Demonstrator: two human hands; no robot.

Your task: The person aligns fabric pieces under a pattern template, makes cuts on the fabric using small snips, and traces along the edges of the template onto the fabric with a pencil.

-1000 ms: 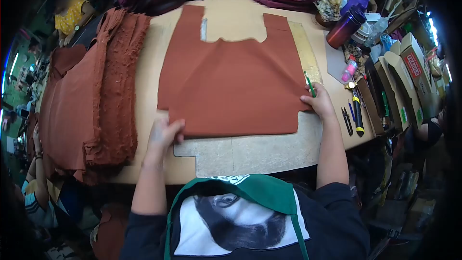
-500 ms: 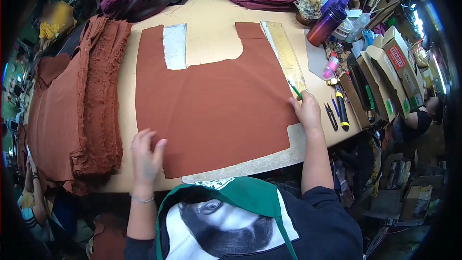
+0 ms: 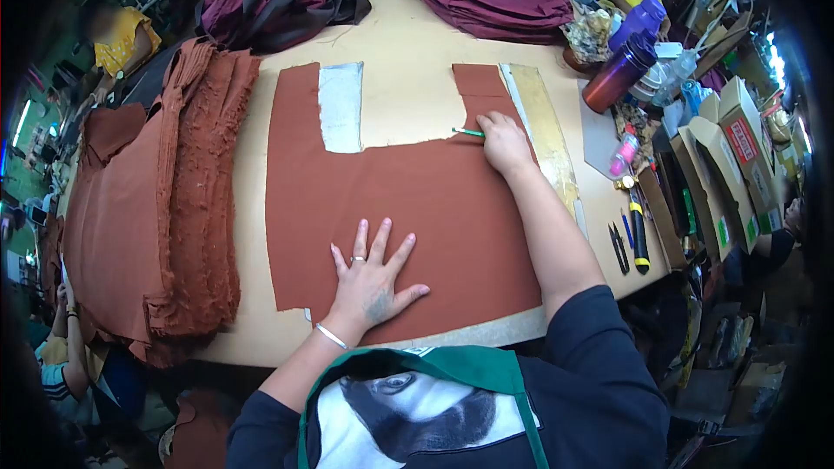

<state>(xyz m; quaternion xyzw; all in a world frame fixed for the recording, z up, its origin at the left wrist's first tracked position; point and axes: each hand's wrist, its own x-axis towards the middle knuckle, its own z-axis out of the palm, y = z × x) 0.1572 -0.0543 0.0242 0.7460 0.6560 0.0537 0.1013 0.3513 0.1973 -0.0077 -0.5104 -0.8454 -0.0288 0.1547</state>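
Observation:
A rust-brown fabric panel [image 3: 400, 217] with a notched neckline at its far edge lies flat on the table. My left hand [image 3: 373, 282] rests on its lower middle, fingers spread and palm down. Near the right end of the neckline curve, my right hand [image 3: 504, 141] grips a slim green pencil [image 3: 469, 131], its tip pointing left at the fabric's edge. Beneath the panel, a whitish pattern board [image 3: 340, 108] shows at the left shoulder, and a yellowish strip [image 3: 549, 117] shows along the right side.
A thick stack of rust-brown fabric [image 3: 187, 208] stands at the left. Maroon cloth [image 3: 486, 4] is heaped at the far edge. On the right lie thread snips [image 3: 618, 248] and a yellow-black cutter [image 3: 638, 230], near a tumbler [image 3: 618, 74] and cardboard boxes [image 3: 738, 135]. Other people sit around.
My left hand has moved from the panel's left edge onto its lower middle and flattened. My right hand has carried the pencil from the right edge up and left to the neckline.

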